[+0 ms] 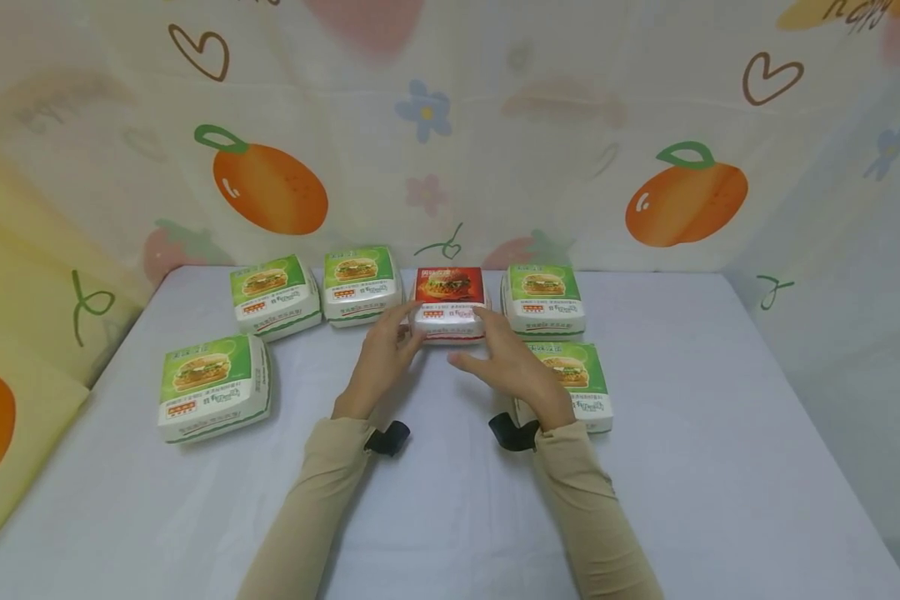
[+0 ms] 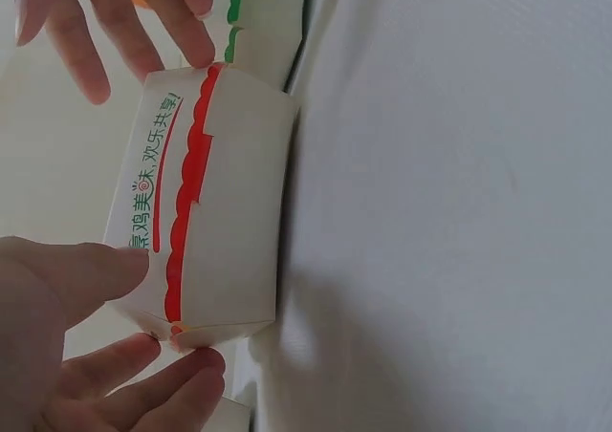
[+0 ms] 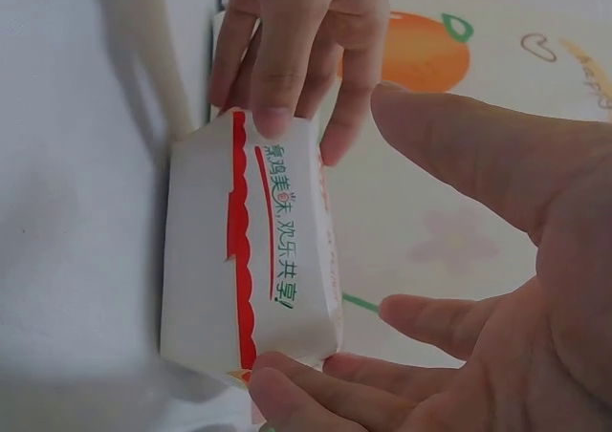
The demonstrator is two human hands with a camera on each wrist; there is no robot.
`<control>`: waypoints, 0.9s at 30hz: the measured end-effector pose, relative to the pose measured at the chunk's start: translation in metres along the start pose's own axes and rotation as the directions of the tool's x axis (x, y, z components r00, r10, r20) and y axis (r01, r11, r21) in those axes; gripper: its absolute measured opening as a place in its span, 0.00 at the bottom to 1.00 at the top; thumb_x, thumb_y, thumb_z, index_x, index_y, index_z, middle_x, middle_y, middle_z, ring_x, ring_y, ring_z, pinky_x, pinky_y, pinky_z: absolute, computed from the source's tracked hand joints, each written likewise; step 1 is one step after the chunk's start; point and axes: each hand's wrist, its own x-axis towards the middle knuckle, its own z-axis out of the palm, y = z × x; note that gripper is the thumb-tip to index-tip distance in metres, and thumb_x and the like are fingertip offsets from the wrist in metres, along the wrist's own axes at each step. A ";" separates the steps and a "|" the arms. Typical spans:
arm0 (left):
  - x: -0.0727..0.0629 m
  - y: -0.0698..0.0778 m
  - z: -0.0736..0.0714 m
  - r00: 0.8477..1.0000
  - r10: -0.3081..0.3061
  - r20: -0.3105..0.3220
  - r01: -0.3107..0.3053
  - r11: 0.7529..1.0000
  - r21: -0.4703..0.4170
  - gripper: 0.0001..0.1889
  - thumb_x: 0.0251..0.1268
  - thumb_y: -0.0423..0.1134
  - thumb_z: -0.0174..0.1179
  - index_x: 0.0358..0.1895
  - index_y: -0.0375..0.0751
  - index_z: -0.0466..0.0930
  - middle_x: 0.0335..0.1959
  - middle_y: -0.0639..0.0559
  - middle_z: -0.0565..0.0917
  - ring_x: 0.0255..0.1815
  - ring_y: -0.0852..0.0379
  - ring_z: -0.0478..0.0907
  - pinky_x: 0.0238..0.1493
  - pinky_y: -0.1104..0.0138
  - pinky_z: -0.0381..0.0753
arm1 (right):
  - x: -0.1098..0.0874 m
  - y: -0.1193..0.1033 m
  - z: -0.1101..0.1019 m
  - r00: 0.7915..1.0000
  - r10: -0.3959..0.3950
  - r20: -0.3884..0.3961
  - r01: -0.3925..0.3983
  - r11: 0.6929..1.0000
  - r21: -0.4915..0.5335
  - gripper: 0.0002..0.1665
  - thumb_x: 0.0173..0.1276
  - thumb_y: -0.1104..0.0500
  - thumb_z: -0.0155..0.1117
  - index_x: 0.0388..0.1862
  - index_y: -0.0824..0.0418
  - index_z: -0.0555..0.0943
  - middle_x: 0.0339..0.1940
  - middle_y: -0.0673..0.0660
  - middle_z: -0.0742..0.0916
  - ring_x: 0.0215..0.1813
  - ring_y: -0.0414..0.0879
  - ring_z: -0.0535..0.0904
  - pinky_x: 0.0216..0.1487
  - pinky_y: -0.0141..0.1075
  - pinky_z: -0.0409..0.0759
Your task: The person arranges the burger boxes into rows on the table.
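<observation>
A red-topped burger box [image 1: 452, 287] with a white lower part stands at the back middle of the table. At its left end is my left hand [image 1: 381, 354], which pinches the corner with the thumb on the front face and the other fingers round the side. My right hand [image 1: 516, 365] is at the box's right end, fingertips at that side and top edge, its thumb spread well away from the front. In the right wrist view a red scalloped band runs along the front of the burger box [image 3: 287, 231], and its lid is down.
Two green burger boxes, one [image 1: 362, 279] beside another [image 1: 273, 292], stand left of the red one. A third [image 1: 213, 383] lies nearer at the left. On the right, one green box [image 1: 543, 292] stands behind another [image 1: 596, 383], which my right forearm partly covers. A patterned curtain [image 1: 480, 183] hangs behind.
</observation>
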 end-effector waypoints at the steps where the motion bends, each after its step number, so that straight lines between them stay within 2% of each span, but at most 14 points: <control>1: 0.000 0.000 0.000 1.000 0.000 0.002 0.000 1.000 -0.010 0.27 0.69 0.32 0.60 0.71 0.38 0.67 0.69 0.36 0.70 0.60 0.38 0.79 0.63 0.54 0.79 | 0.000 0.000 0.000 1.000 0.003 0.002 -0.003 1.000 -0.005 0.53 0.69 0.46 0.66 0.80 0.63 0.47 0.81 0.63 0.57 0.81 0.56 0.54 0.80 0.53 0.56; 10: 0.002 -0.001 0.000 1.000 -0.012 0.021 0.013 0.999 -0.033 0.29 0.68 0.32 0.61 0.72 0.37 0.66 0.69 0.36 0.70 0.62 0.38 0.78 0.64 0.55 0.79 | 0.004 0.003 0.001 1.000 0.006 0.005 -0.005 0.999 -0.032 0.54 0.69 0.44 0.65 0.80 0.62 0.47 0.82 0.62 0.55 0.83 0.55 0.49 0.80 0.53 0.54; 27: 0.001 -0.001 -0.001 0.999 0.004 0.033 -0.003 0.999 -0.047 0.30 0.68 0.32 0.60 0.72 0.36 0.64 0.70 0.35 0.69 0.63 0.37 0.77 0.64 0.52 0.79 | 0.004 0.005 0.001 1.000 -0.028 -0.005 0.028 1.000 -0.005 0.52 0.69 0.44 0.65 0.80 0.62 0.49 0.81 0.63 0.57 0.82 0.56 0.52 0.80 0.54 0.55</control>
